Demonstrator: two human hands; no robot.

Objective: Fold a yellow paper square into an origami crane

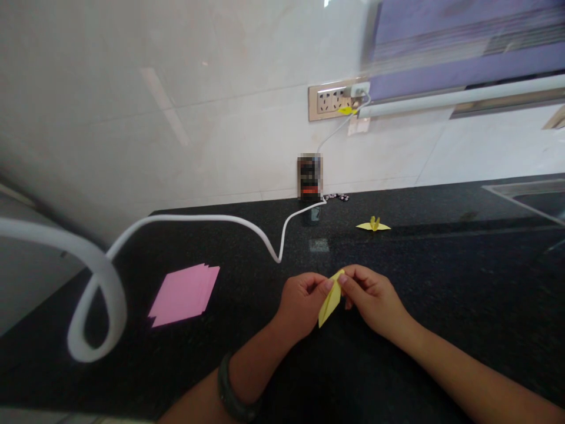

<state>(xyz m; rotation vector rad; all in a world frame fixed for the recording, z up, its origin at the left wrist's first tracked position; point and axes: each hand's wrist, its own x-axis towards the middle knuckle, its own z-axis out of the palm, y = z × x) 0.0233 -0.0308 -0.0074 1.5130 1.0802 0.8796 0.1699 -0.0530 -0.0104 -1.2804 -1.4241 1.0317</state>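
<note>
Grip is narrow in both the left hand (pixel 300 303) and the right hand (pixel 377 300): thumbs and fingers pinch a folded yellow paper (pixel 330 308), held between them over the near middle of the dark counter (pixel 450 282). Left of them lies a loose stack of pink paper sheets (pixel 183 295). Far to the right stands a yellow paper crane (pixel 374 225). White cable (pixel 117 300) loops across the left side, hiding part of the counter, then dips to a sharp bend beyond the left hand and runs on to a pixelated upright object (pixel 310 178) at the wall (pixel 212 135). Above that, a white plug (pixel 359 89) sits in a socket panel (pixel 312 105), with a small yellow piece (pixel 346 110) beside it.
</note>
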